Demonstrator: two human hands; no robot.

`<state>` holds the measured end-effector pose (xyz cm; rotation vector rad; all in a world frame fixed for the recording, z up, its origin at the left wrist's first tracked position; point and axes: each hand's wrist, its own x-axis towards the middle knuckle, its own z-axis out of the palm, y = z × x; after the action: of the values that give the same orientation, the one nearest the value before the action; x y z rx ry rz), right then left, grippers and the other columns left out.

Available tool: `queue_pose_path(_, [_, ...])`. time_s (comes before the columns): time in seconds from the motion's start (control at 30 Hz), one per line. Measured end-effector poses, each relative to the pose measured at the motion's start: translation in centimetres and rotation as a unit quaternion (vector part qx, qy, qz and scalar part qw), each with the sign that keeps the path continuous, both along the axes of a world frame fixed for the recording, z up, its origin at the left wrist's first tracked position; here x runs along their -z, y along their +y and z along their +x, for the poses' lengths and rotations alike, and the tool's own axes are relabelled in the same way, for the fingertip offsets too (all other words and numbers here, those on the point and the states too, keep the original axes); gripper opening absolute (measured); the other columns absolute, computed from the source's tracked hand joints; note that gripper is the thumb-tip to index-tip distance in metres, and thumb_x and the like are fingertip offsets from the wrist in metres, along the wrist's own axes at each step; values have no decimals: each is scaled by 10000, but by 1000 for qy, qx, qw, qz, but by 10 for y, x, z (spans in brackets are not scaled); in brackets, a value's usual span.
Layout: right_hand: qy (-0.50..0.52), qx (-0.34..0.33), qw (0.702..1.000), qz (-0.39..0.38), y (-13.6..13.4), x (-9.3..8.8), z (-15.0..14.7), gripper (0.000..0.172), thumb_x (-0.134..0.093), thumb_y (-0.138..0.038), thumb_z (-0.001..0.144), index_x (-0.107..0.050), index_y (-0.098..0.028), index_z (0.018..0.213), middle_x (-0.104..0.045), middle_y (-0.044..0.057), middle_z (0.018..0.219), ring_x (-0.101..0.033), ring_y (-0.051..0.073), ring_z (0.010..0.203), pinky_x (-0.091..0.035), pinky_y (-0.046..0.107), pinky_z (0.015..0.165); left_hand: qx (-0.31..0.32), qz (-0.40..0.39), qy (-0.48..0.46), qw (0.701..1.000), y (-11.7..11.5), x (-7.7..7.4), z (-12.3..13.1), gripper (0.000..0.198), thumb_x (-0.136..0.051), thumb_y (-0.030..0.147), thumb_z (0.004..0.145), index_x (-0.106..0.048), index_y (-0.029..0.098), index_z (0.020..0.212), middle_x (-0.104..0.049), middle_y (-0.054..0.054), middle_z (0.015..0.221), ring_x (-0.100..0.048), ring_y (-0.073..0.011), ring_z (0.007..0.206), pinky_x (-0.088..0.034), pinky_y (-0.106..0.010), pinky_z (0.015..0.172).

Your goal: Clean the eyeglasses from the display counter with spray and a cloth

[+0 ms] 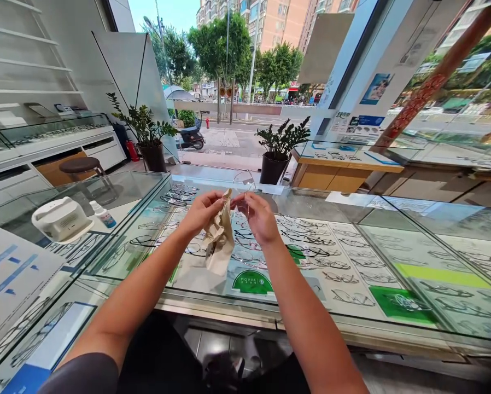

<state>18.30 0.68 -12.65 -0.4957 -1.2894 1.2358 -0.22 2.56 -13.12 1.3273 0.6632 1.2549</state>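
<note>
Both my hands are raised over a glass display counter [352, 208] filled with rows of spectacle frames. My left hand [202, 210] pinches a beige cleaning cloth [220, 241], which hangs down crumpled below the fingers. My right hand [258, 216] is closed on a thin-rimmed pair of glasses [244, 180]; its clear lenses show faintly just above both hands. The cloth's top edge meets the glasses between my two hands.
A white boxy device [60, 219] and a small bottle [104, 214] sit on the counter at left. Two potted plants [280, 148] stand by the open shopfront. A round stool [80, 165] is behind the left counter. Green labels [251, 282] lie under the glass.
</note>
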Motion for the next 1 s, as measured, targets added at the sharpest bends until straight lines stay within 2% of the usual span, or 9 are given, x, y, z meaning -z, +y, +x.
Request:
queue_pose_path(0.1, [4,31,1000,4,3,2,1,241,-698,-484,952,-813,-279,900,-789,37,931,-679,214,890,-532,383,879,16,-6,-5,1000,-2,-3,-4,530,-967,581,721,-660,189,902,-629,39,728,-561,-89,592,-450,-205,565])
queue_pose_path(0.27, [-8,79,997,13,9,8,1,248,-678,-502,980,-803,-298,919,-798,40,990,-682,218,917,-523,372,833,72,34,3,997,-7,-7,-3,506,-963,522,761,-647,196,986,-650,16,851,-558,-86,633,-442,-210,575])
queue_pose_path(0.47, [-10,92,995,29,10,14,-6,223,-718,-488,965,-820,-294,926,-766,23,943,-675,212,920,-520,360,853,26,37,28,999,-4,0,4,563,-890,630,817,-542,216,974,-626,47,747,-494,-86,575,-366,-209,546])
queue_pose_path(0.67, [-22,91,994,52,8,16,-8,210,-708,-455,994,-840,-302,937,-776,22,995,-659,216,967,-513,364,896,38,31,26,998,-3,3,6,613,-869,685,814,-475,225,910,-540,86,623,-401,-71,504,-285,-206,512])
queue_pose_path(0.8, [-51,77,993,68,5,16,-8,256,-652,-465,1032,-840,-302,973,-792,26,1039,-678,233,998,-514,386,945,43,23,32,998,-5,3,10,647,-901,679,773,-450,232,897,-627,43,733,-509,-105,606,-355,-225,588])
queue_pose_path(0.83, [-53,76,993,69,5,15,-8,261,-650,-476,1031,-839,-304,974,-794,27,1039,-684,240,1010,-518,394,957,20,34,42,998,-6,3,10,644,-906,673,767,-457,230,895,-637,31,774,-521,-112,648,-372,-232,618])
queue_pose_path(0.9, [-54,83,992,72,3,13,-9,268,-651,-491,1026,-838,-310,965,-794,29,1023,-684,248,1023,-523,408,991,-80,77,88,990,-7,2,8,624,-934,631,747,-481,220,871,-598,32,801,-485,-111,695,-366,-234,655])
queue_pose_path(0.97, [-55,97,990,83,1,11,-9,267,-655,-491,1024,-841,-314,950,-791,30,999,-670,247,1011,-518,414,1021,-195,118,153,962,-9,2,5,605,-960,567,730,-477,211,804,-500,54,743,-405,-104,680,-316,-231,642])
queue_pose_path(1.0, [-55,103,989,88,0,10,-10,266,-658,-490,1023,-843,-316,944,-790,30,988,-662,244,999,-514,413,1030,-223,124,183,950,-10,2,3,603,-953,557,742,-461,209,762,-457,60,705,-377,-104,661,-292,-236,624])
